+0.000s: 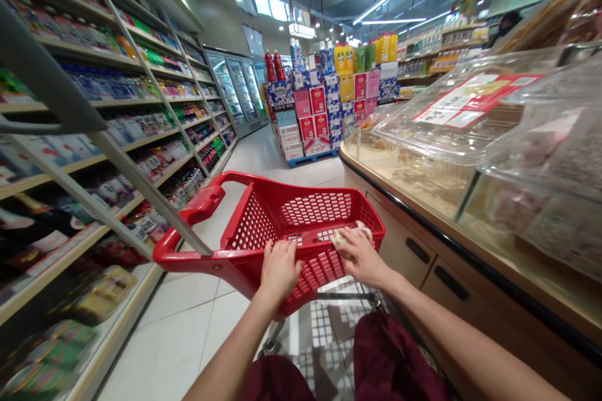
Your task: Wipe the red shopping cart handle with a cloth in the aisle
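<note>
L hand (281,268) on cart (244,257), R (361,255) w/ cloth (338,239)

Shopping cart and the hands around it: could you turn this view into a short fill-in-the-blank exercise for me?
1. The left hand rests on the near rim of a shopping cart whose basket is coloured ____.
2. The right hand is on a pale cloth-like item; the number of hands on that item is ____.
3. The tall shelves with bottles stand on the ____ side of the picture.
4. The stacked boxes stand on a pallet coloured ____.

Missing words: red; one; left; blue.
</note>
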Demonstrator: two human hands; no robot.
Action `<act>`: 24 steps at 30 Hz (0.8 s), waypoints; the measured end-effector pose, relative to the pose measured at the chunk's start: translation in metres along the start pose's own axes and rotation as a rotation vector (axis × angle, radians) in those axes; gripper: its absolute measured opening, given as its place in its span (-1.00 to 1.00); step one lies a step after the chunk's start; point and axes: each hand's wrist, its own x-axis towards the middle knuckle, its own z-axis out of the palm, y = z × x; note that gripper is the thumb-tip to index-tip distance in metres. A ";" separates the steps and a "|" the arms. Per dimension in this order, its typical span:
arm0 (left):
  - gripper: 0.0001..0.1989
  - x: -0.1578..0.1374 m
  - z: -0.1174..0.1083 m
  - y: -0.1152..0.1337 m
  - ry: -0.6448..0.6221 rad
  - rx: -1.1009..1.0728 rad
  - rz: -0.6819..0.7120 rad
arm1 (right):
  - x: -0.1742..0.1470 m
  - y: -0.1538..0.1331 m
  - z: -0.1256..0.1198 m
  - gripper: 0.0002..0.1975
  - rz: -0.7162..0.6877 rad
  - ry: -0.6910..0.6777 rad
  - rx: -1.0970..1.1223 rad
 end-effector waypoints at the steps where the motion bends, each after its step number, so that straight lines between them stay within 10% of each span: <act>1: -0.68 -0.002 0.004 -0.003 -0.014 0.055 0.023 | 0.003 -0.001 0.005 -0.72 0.066 0.018 -0.032; 5: -0.71 -0.006 0.012 -0.007 0.028 0.147 0.032 | 0.014 -0.007 0.031 -0.66 0.233 0.114 -0.237; 8: -0.71 -0.007 0.013 -0.009 0.037 0.157 0.060 | 0.007 0.006 0.040 -0.65 0.111 0.075 -0.353; 11: -0.70 -0.009 0.012 -0.012 0.046 0.159 0.071 | -0.009 0.037 0.022 -0.62 -0.028 0.012 -0.386; 16: -0.74 -0.010 0.013 -0.007 0.069 0.147 0.030 | -0.026 0.074 -0.008 -0.66 0.165 0.072 -0.419; 24: -0.74 -0.012 0.012 -0.005 0.064 0.185 0.017 | 0.001 -0.003 0.050 -0.63 -0.078 0.086 -0.298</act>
